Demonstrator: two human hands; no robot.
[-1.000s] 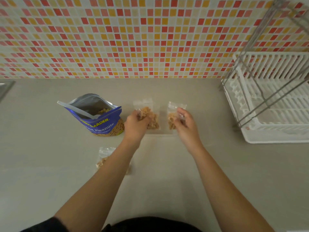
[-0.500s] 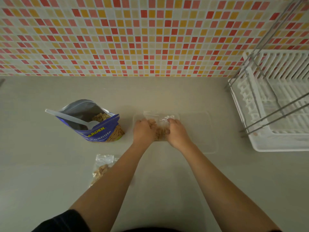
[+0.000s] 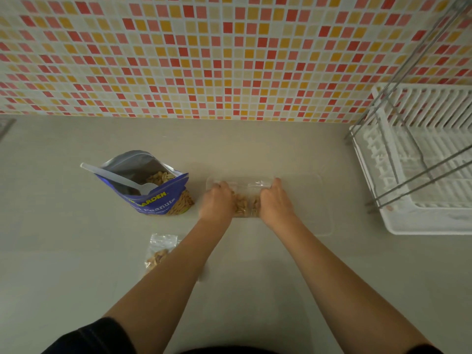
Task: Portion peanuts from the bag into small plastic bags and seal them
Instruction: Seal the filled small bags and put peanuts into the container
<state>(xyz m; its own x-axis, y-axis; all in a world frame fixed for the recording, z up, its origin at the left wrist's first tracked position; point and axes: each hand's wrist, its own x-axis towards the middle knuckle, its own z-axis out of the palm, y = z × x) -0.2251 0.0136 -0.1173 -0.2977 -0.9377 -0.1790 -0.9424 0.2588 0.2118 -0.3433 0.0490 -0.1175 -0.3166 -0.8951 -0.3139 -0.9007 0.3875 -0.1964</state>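
Lowered together, left hand [image 3: 217, 201] and right hand [image 3: 275, 201] grip peanut-filled small bags [image 3: 244, 204] in clear tray [image 3: 313, 205].

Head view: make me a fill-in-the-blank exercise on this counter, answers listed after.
The white spoon stands in the open ____ peanut bag.
The left hand and right hand each hold a small bag of ____.
A third filled bag lies by the ____ forearm.
The dish rack stands on the person's ____ side.
Answers: blue; peanuts; left; right.
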